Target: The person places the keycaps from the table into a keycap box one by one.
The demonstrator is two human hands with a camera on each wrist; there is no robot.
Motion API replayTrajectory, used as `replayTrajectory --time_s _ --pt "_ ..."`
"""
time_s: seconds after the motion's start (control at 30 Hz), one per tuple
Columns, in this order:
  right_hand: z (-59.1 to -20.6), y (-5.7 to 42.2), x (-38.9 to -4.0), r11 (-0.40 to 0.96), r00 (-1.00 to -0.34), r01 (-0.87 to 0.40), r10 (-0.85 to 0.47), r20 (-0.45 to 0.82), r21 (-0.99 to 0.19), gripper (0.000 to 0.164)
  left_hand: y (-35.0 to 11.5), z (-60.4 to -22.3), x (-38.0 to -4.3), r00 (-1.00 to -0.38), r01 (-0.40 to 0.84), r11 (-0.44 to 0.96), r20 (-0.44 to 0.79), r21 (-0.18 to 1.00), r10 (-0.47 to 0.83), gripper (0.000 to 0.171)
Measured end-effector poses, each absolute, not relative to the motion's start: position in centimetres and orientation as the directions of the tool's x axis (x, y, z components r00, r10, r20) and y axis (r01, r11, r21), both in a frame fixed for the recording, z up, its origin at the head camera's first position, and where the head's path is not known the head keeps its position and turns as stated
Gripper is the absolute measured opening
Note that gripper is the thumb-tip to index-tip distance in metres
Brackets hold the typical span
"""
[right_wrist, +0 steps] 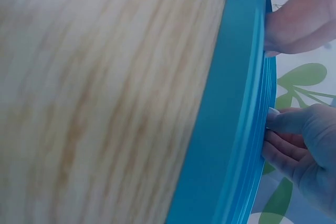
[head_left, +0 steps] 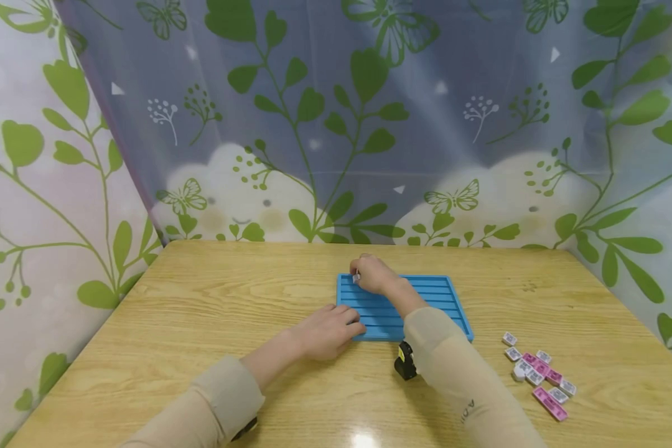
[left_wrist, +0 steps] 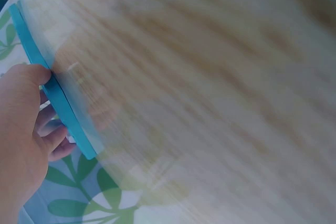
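Observation:
A blue tray (head_left: 406,320) divided by long parallel ridges lies on the table in the head view. My left hand (head_left: 327,330) holds its near left corner; in the left wrist view the thumb is on the outer side of the tray rim (left_wrist: 65,108) and the other fingers reach past it. Over the far left corner, my right hand (head_left: 374,274) pinches a small white tile (head_left: 356,278) with dark marks. Both the right hand (right_wrist: 310,150) and the left hand (right_wrist: 304,14) show beyond the rim in the right wrist view.
Right of the tray lie several white marked tiles (head_left: 513,353) and pink bars (head_left: 550,403), loosely scattered. A small white round piece (head_left: 518,373) is among them. The wooden table (head_left: 246,274) meets a leaf-patterned curtain (head_left: 325,124) at its back edge.

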State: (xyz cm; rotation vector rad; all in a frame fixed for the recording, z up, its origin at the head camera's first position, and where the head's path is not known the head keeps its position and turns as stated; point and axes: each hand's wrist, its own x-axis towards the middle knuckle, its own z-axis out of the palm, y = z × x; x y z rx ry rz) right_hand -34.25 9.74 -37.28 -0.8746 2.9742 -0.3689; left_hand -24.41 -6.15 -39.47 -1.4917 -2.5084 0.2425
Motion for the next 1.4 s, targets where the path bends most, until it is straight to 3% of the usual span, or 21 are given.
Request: replayTrajectory --time_s 1.4 --pt "-37.91 8.82 -34.82 0.824 -0.857 -0.506 -0.514 0.04 -0.254 0.014 -6.33 -39.78 -24.58 -0.453 0.846 0.469 0.121 -0.256 0.883 0.024"
